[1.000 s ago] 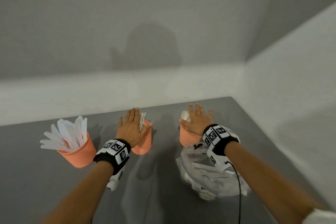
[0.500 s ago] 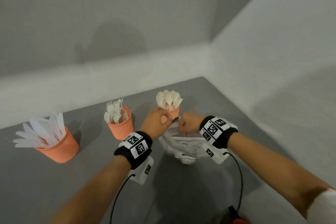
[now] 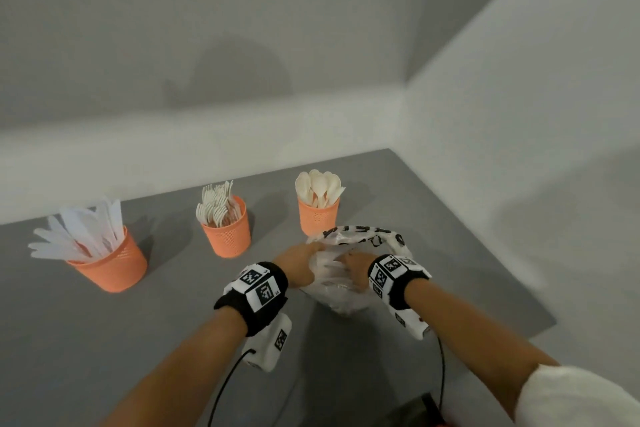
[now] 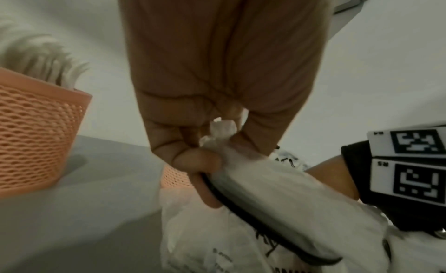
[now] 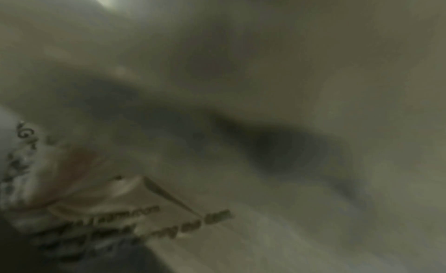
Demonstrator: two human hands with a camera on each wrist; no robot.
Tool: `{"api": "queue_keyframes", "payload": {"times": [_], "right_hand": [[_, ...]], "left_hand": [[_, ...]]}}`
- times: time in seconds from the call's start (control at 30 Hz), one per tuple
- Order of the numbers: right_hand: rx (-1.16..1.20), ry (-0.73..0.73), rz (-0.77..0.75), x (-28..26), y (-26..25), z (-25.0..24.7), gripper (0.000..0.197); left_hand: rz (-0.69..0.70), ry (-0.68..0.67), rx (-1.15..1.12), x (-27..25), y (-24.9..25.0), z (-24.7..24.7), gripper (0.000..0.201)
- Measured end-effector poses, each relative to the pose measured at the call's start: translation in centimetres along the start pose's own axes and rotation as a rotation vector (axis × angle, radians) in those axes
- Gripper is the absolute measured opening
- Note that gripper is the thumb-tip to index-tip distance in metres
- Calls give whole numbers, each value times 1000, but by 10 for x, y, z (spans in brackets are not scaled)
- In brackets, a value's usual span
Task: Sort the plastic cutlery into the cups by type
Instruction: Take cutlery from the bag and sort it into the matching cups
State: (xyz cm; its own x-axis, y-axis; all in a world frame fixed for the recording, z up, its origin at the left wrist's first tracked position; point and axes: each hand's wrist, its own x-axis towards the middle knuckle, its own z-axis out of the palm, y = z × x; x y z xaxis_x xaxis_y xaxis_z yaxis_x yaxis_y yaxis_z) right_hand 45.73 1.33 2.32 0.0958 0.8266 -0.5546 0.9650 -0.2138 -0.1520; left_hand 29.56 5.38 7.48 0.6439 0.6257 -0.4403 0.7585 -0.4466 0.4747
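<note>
Just behind plastic bag (image 3: 341, 274), spoon cup (image 3: 318, 218).

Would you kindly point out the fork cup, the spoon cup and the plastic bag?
fork cup (image 3: 228, 236), head view, on its mesh wall.
spoon cup (image 3: 317, 218), head view, on its front wall.
plastic bag (image 3: 360, 236), head view, on its printed upper edge.

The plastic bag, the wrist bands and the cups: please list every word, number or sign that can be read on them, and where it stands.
Plastic bag: black print along its top and sides, too crumpled and blurred to read in all three views.
Left wrist band: black-and-white square code markers, no words.
Right wrist band: the same code markers; tiny corner characters, too small to read.
Orange cups: no text.
</note>
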Motion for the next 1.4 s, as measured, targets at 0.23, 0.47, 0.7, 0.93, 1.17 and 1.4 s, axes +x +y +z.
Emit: {"api": "queue_keyframes", "payload": {"times": [0.23,0.47,0.7,0.93,1.17,1.4], "right_hand": [[112,37,-76,14,-7,1,45],[272,-59,-66,23,-15,-4,32],[168,125,-156,14,-22,10,59],[113,177,-119,11,-29,12,50],[106,169,-76,2,-34,25,28],[298,174,-33,-15,-34,18,36]], "left_hand": [[-20,40,43,-13,-18,-12,67],[-44,80,61,-17,-30,-17,65],[-51,112,49,-16,-34,-13,65],[-76,147,20,-18,-40,-13,64],[-54,115,0,-14,-30,-6,63],[-73,177,27,-12,-30,-12,60]]}}
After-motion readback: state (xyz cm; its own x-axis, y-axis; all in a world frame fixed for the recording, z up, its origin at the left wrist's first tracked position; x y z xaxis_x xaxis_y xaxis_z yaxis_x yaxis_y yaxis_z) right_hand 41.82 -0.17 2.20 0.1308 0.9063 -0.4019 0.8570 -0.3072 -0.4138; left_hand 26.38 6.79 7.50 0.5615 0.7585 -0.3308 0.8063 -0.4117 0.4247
